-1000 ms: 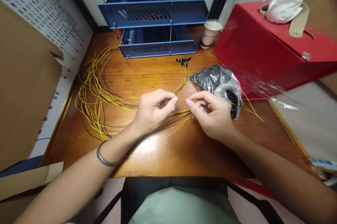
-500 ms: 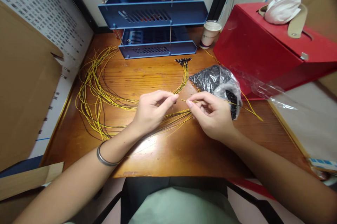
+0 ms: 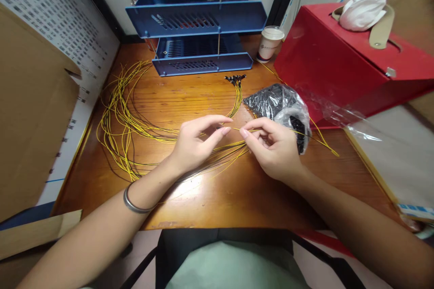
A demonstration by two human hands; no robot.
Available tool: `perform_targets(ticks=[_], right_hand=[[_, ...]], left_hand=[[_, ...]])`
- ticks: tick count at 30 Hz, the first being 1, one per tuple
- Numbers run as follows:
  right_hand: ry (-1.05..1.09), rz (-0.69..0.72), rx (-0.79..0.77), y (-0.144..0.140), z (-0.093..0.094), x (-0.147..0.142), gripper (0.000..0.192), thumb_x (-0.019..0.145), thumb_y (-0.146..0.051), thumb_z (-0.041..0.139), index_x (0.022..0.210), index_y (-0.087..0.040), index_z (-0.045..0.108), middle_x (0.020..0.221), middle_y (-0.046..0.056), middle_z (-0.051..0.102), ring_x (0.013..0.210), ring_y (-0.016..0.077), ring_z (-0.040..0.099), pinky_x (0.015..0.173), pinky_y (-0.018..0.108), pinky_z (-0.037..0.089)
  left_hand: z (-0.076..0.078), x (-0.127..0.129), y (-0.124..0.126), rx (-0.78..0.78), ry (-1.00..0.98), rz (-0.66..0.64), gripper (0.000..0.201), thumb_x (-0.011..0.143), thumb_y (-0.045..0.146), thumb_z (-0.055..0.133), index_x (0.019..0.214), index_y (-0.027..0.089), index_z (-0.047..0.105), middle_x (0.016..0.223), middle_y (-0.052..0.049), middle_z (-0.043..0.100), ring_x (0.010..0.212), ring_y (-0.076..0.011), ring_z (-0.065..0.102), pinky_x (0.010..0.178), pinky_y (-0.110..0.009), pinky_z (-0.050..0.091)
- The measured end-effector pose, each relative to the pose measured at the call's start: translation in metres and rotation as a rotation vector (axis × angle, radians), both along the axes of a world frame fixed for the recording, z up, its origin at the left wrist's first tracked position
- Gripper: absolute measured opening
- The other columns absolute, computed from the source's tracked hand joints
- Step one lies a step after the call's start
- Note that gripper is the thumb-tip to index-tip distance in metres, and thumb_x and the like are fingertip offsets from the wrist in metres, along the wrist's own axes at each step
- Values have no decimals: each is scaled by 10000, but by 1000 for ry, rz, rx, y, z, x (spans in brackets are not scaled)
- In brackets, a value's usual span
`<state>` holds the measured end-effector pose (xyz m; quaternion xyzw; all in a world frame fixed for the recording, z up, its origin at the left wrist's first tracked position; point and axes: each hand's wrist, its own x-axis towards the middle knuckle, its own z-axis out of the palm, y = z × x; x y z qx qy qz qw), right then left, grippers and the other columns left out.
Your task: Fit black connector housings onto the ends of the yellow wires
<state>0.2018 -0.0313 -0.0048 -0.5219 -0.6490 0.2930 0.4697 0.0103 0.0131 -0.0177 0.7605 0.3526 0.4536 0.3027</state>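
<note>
My left hand (image 3: 195, 140) is over the middle of the table, thumb and forefinger apart, with nothing visible between them. Just to its right, my right hand (image 3: 275, 146) pinches a thin yellow wire (image 3: 236, 129) near its end, which points left toward the other hand. Under both hands runs a bundle of yellow and black wires (image 3: 126, 128), looping round on the left. Small black connector ends (image 3: 236, 80) tip the strands behind my hands. A clear plastic bag (image 3: 271, 97) of small black parts lies beyond my right hand and is partly covered by it.
Behind stands a blue two-tier letter tray (image 3: 203, 31). A paper cup (image 3: 269, 47) is beside it. At the right is a red box (image 3: 325, 49) with a tissue (image 3: 362, 11) on top. Cardboard (image 3: 30, 112) rises along the left side.
My left thumb and forefinger, earlier close together, have spread apart. My right hand keeps its pinch on the wire in about the same place.
</note>
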Motion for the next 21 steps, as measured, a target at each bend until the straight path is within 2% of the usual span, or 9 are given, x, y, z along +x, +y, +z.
perform_targets(ticks=[4,21], right_hand=[[-2,16,-6,0,-1,0,69,886,-251,644,846,-196,661,501,-74,437,415,67,323,410,227,240],[-40,23,32,1,-3,1,70,897,-239,630,853,-192,659,505,-78,419,420,65,317,418,225,243]], left_hand=[[1,-1,0,29,34,-3,161,935,290,659,913,167,762,857,-48,774,730,-125,688,693,-205,538],[5,0,-1,93,108,-14,163,961,251,612,877,157,715,788,-18,724,694,-109,628,678,-204,470]])
